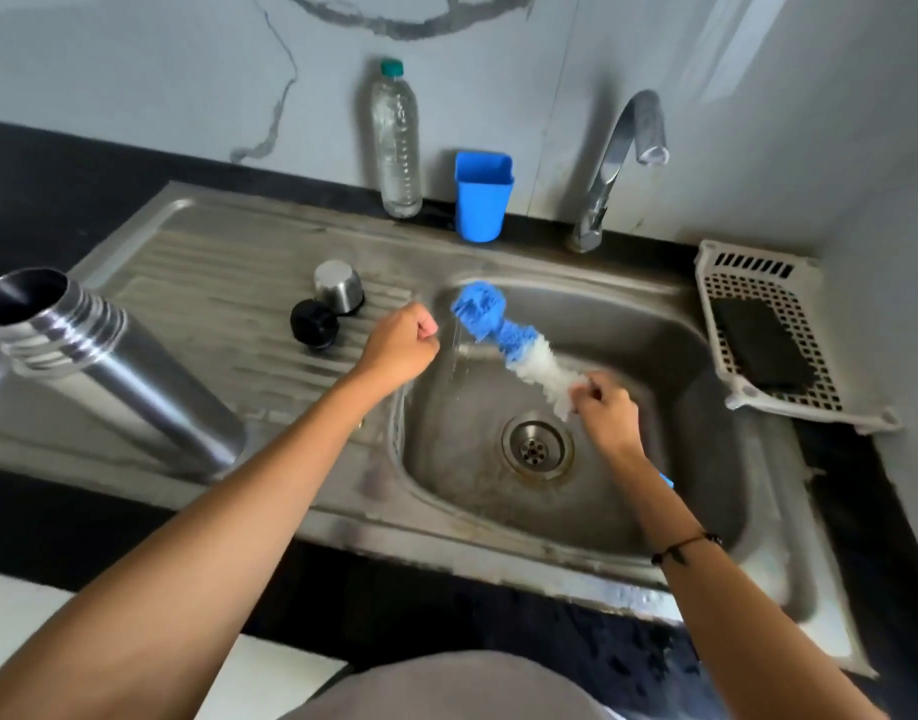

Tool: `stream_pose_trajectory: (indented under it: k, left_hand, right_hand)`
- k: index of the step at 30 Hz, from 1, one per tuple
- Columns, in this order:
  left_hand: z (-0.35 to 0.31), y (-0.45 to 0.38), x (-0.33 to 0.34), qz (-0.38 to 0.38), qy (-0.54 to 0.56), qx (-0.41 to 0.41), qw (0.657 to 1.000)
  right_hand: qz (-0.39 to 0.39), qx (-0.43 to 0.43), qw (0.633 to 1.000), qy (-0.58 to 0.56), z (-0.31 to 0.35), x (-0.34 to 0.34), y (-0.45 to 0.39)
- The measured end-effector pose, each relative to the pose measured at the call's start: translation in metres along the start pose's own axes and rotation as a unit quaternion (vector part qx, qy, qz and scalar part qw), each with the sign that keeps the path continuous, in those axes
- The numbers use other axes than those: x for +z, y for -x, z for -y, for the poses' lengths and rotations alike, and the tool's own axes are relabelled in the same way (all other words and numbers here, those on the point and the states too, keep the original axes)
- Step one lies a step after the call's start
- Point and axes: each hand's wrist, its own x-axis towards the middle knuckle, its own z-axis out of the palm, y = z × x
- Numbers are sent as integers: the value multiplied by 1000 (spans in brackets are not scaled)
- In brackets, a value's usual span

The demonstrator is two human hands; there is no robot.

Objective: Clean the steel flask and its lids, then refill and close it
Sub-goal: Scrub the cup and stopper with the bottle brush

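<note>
Holding a blue-and-white bristle bottle brush point(503, 337) over the steel sink point(576, 517), right hand point(602, 407) gripping it; left hand point(402, 348) fisted, empty; open steel flask point(103, 366) upright at the drainboard's left edge, lids beside the basin

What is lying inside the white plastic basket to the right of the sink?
Inside the white perforated plastic basket lies one dark rectangular scrub pad, flat on the basket floor. The pad covers the floor beneath it, so anything under it cannot be seen.
</note>
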Motion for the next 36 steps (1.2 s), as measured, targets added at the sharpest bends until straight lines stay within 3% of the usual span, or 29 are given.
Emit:
stream_pose_trajectory:
  k: [3, 7, 12, 15, 18, 24, 28, 31, 33, 34, 36]
  left_hand:
    - [3, -9, -4, -9, -42, 10, 999]
    - [10, -35, -18, -75, -165, 42, 983]
    - [20, -75, -37, -102, -332, -26, 937]
    - [22, -94, -44, -37, -330, -106, 937]
    - [27, -105, -48, -2, -354, -136, 925]
    - [35, -113, -48, 35, -377, -156, 912]
    - [28, -108, -55, 19, -369, -116, 922]
    - [9, -99, -62, -42, -206, -87, 974]
    - [-8, -83, -60, -66, 80, -89, 991]
    - [-16, -70, -55, -50, 247, -105, 962]
    - [-22, -45, -38, 11, 525, -153, 837]
  right_hand:
    - [4, 3, 999, -51, -4, 9, -6]
    - [20, -8, 994, -107, -2, 19, -10]
    - [34, -2, 989, -146, 1, 36, -17]
    - [47, 4, 983, -177, 1, 45, -21]
    - [60, 13, 976, -207, -1, 50, -24]
    - [56, 28, 972, -226, -12, 52, -28]
    - [52, 33, 968, -245, -18, 49, -26]
    - [55, 26, 963, -263, -14, 41, -20]
    - [70, 13, 952, -296, -9, 33, -13]
    - [82, 3, 946, -313, -5, 28, -9]
    - [98, -17, 940, -327, 2, 17, -1]
